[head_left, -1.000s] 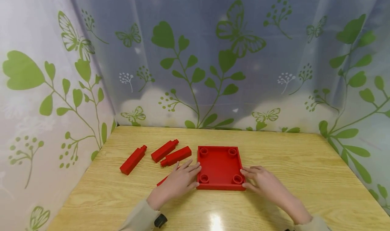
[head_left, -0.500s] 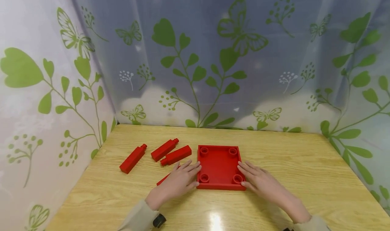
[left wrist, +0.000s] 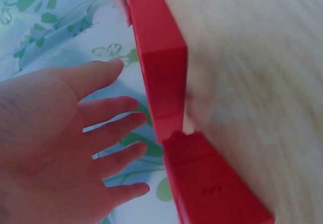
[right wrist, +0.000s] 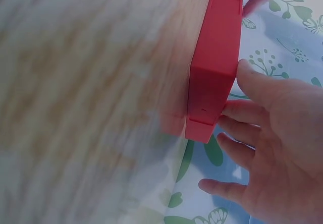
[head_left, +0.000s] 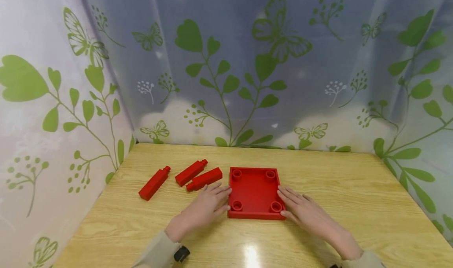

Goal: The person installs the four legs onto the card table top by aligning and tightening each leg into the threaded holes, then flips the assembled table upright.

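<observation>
A shallow square red plastic piece (head_left: pixel 253 191) with a raised rim and a round socket in each inside corner lies on the table. Beside its left edge is my left hand (head_left: pixel 203 207), fingers straight and spread; the left wrist view shows a gap to the palm. My right hand (head_left: pixel 308 213) rests its straight fingers and thumb along the right rim. Three red square legs with round knobbed ends lie at the left: one leg (head_left: pixel 154 183) apart, another leg (head_left: pixel 190 173) near a third leg (head_left: pixel 205 179). Another red block (left wrist: pixel 212 183) shows low in the left wrist view.
The light wood table (head_left: pixel 318 177) runs back to a curtain (head_left: pixel 226 103) printed with leaves and butterflies. Curtain panels also close off the left and right sides. A dark band (head_left: pixel 182 254) sits at the left sleeve.
My right hand's fingers have come in over the right rim. My left hand has shifted slightly left and now covers the red block that showed behind it. The square piece stays about where it was.
</observation>
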The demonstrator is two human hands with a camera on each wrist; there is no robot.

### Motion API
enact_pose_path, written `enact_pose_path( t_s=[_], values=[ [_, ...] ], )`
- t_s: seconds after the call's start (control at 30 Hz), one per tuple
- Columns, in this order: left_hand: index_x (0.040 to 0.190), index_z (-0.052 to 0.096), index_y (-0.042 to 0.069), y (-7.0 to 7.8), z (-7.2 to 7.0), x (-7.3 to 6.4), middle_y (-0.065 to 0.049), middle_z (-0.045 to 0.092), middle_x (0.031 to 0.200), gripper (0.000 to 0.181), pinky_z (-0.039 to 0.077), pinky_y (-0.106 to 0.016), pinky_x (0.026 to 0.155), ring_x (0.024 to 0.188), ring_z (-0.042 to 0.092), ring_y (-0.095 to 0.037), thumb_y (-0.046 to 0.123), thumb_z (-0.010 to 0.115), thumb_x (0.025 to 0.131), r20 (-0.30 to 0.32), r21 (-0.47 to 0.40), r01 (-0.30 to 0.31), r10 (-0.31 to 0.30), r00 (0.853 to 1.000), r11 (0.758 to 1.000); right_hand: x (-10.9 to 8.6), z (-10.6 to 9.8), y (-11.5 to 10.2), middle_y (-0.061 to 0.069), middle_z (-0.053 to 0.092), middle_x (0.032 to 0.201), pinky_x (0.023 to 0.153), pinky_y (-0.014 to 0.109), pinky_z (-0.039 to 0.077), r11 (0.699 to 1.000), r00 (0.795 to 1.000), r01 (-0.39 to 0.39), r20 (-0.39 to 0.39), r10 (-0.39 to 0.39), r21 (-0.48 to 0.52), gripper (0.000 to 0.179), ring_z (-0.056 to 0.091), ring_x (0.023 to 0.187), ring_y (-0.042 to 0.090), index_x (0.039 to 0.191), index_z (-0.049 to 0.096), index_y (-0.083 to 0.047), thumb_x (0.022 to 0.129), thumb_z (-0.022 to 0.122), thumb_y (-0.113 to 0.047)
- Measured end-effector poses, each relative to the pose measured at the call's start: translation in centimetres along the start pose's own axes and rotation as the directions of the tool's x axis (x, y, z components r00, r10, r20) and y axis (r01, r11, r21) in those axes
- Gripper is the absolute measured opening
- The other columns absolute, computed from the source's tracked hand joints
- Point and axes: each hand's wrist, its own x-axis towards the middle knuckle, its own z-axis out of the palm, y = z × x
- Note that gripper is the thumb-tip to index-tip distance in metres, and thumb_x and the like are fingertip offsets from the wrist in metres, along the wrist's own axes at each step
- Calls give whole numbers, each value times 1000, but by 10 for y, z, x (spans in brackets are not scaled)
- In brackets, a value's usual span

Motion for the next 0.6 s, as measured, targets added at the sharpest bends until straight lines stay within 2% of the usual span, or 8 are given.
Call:
enact_pose_path(
  t_s=[0.13, 0.37, 0.5, 0.6],
  values=[
    [143, 56, 0, -5, -9, -3, -16, 56, 145, 49, 36, -58, 115, 140, 45, -41, 22, 66, 100, -85, -50, 3, -7, 996, 999, 0, 0, -2, 15, 39, 159, 107, 66, 39, 1000, 1000, -14, 8, 14, 8, 59, 39, 144, 38, 151, 45, -2, 104, 57, -35],
    [143, 57, 6, -16, -20, -11, -12, 63, 138, 52, 48, -48, 106, 128, 58, -32, 20, 72, 96, -205, -46, 40, -48, 978, 998, 1, 0, -2, 15, 41, 158, 106, 66, 41, 1000, 1000, -4, 0, 4, -9, 59, 41, 143, 38, 150, 47, -1, 103, 58, -35],
    [141, 58, 6, -21, -21, -16, -9, 65, 135, 51, 50, -48, 105, 125, 61, -30, 17, 74, 94, -239, -82, 49, -67, 969, 995, 1, -2, -3, 15, 41, 158, 106, 65, 41, 1000, 1000, -4, -1, 4, -11, 58, 41, 143, 39, 150, 47, 0, 103, 59, -33],
    [140, 60, 5, -22, -22, -20, -10, 65, 134, 50, 50, -49, 104, 124, 61, -31, 15, 74, 93, -240, -115, 73, -99, 966, 991, 0, -1, -3, 16, 41, 158, 106, 64, 42, 1000, 1000, -3, 0, 3, -10, 58, 41, 143, 39, 150, 47, 0, 103, 59, -33]
  ],
)
